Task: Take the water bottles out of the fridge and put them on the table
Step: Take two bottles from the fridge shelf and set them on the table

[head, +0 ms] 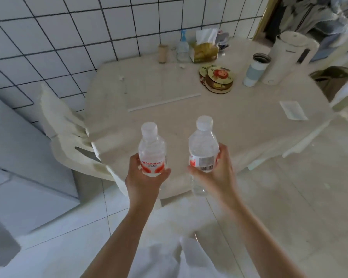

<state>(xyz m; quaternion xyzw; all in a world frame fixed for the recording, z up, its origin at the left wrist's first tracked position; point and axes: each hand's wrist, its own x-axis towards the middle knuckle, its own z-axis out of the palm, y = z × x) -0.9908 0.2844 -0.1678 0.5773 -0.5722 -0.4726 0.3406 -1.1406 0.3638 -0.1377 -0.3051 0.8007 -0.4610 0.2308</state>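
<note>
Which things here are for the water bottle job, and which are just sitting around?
For the job:
- left bottle, held by the left hand
- right bottle, held by the right hand
- table, where they go

Just sitting around:
- kettle
- tumbler
- coasters
- tissue pack
- spray bottle
- white chair

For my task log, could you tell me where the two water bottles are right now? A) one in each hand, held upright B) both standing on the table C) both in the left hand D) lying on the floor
A: the left hand grips one water bottle and the right hand grips the other bottle, both upright at the near edge of the table.
</note>
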